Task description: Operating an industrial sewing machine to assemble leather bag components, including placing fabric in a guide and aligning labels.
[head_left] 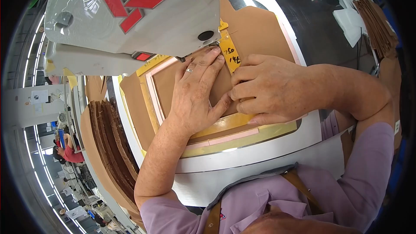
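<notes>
Head view: left hand (195,93) flat, fingers spread, gripping nothing, pressing brown leather panel (260,30); right hand (271,89) curled, pinching panel edge at three o'clock; grey sewing-machine head (130,17) at eleven o'clock.

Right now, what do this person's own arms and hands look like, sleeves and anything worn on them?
Both forearms are bare. Short lilac sleeves cover only the upper arms. The left hand wears a thin silver ring on one of its fingers. The right hand shows no ring, glove or watch.

Bright, even light; fisheye-bent, dark edges
</notes>
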A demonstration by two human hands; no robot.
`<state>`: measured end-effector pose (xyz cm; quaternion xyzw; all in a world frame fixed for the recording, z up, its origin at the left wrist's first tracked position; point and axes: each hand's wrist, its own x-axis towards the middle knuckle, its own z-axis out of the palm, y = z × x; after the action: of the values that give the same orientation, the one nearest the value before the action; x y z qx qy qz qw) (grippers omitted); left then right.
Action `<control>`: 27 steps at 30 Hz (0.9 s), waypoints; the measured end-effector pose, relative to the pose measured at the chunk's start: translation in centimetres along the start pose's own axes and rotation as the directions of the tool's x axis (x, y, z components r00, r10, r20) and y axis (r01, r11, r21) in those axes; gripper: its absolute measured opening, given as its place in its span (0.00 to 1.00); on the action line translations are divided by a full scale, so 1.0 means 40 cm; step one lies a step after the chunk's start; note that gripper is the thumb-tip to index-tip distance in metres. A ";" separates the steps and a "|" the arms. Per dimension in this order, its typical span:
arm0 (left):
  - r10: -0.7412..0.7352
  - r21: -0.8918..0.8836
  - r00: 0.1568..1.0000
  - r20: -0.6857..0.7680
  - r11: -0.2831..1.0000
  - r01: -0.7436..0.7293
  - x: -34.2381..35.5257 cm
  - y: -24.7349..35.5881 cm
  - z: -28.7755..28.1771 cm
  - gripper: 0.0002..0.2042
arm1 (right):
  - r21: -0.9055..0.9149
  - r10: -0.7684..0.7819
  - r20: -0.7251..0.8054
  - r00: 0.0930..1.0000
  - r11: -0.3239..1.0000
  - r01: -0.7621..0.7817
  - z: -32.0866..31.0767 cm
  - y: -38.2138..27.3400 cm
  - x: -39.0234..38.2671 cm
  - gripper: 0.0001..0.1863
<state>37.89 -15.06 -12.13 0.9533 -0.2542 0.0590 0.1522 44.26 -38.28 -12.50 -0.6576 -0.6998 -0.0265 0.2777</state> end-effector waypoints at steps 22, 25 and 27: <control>-0.081 0.122 0.985 -0.151 0.988 0.099 0.013 0.039 0.015 0.22 | -0.205 0.165 0.037 0.986 0.967 -0.154 -0.011 0.023 -0.014 0.22; -0.063 0.071 0.994 -0.093 0.995 0.070 -0.008 0.034 0.001 0.24 | -0.227 0.201 0.036 0.979 0.956 -0.188 -0.007 0.037 -0.020 0.23; -0.033 -0.005 0.998 -0.050 0.999 0.033 -0.009 0.024 -0.007 0.25 | -0.289 0.149 -0.046 0.988 0.945 -0.155 -0.006 0.048 -0.023 0.20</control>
<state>37.09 -15.58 -11.67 0.9553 -0.2345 0.0799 0.1616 46.12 -38.93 -13.32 -0.7430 -0.6322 -0.1155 0.1869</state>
